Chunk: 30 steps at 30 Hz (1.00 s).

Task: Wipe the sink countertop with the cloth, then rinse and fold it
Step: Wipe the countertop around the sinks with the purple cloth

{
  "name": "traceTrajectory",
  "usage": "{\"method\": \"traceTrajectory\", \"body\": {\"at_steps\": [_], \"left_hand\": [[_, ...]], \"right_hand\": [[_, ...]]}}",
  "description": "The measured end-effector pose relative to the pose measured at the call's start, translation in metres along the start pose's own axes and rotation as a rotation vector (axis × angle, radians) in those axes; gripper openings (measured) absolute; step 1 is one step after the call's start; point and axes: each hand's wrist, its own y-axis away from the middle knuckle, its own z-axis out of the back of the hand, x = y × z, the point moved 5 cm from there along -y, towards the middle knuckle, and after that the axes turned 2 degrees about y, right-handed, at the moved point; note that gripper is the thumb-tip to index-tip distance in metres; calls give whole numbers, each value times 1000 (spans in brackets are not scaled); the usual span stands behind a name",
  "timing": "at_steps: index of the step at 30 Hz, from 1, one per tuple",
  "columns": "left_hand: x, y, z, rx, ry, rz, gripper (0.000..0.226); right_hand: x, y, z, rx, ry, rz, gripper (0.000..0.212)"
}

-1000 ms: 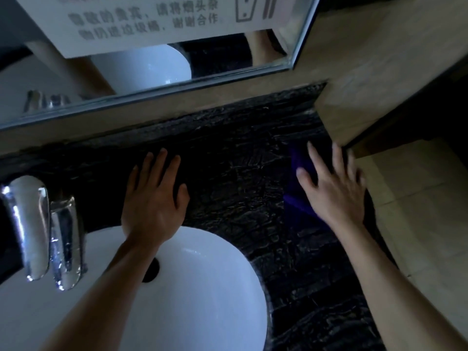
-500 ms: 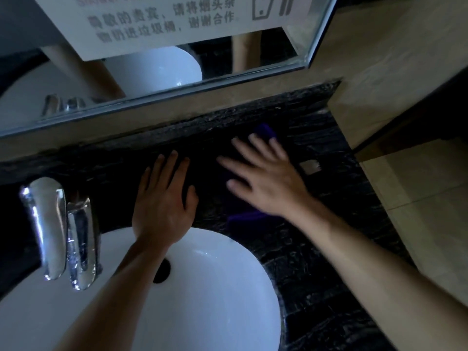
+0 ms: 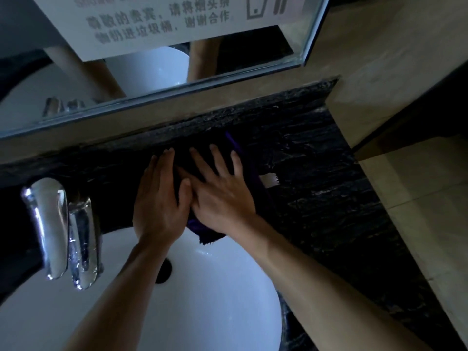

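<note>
A dark purple cloth (image 3: 249, 171) lies flat on the black marbled countertop (image 3: 316, 198) behind the white sink basin (image 3: 215, 300). My right hand (image 3: 220, 196) presses flat on the cloth with its fingers spread. My left hand (image 3: 159, 201) rests flat beside it, its thumb touching my right hand, at the cloth's left edge. One corner of the cloth (image 3: 207, 235) hangs over the basin's rim. Much of the cloth is hidden under my hands.
A chrome faucet (image 3: 60, 229) stands left of the basin. A mirror (image 3: 152, 59) with a notice runs along the back wall. A beige wall block (image 3: 379, 72) bounds the counter on the right. A small white patch (image 3: 269, 179) shows right of the cloth.
My right hand has slid the cloth leftward across the counter, from the right wall to beside my left hand. My left hand stayed put by the basin's rim.
</note>
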Motion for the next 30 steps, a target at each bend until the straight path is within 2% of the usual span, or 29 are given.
{"method": "traceTrajectory", "body": {"at_steps": [3, 7, 9, 11, 14, 17, 20, 23, 26, 30], "left_hand": [[3, -1, -2, 27, -7, -39, 66], [7, -3, -6, 46, -148, -89, 66], [6, -3, -8, 49, -197, -102, 65], [6, -3, -10, 41, -226, -110, 64], [5, -3, -9, 19, -235, -119, 62], [4, -3, -8, -1, -232, -118, 62], [4, -2, -10, -2, -236, -107, 62], [6, 0, -11, -18, -244, -124, 60], [6, 1, -10, -18, -229, -131, 59], [7, 2, -11, -13, -230, -142, 59]], "right_hand": [[-47, 9, 4, -40, 1, 54, 53], [-173, 50, 22, -63, 98, -229, 54], [-195, 83, 26, -27, 113, -332, 57], [-175, 125, 26, -21, 122, -374, 57], [-108, 212, 15, 26, 68, -317, 59], [-58, 268, 11, 63, 83, -250, 75], [-64, 234, 16, 114, 36, -214, 77], [-88, 156, 18, 60, 31, -185, 64], [-108, 78, 16, -4, 46, -241, 60], [-110, 69, 12, -16, 73, -249, 59]]}}
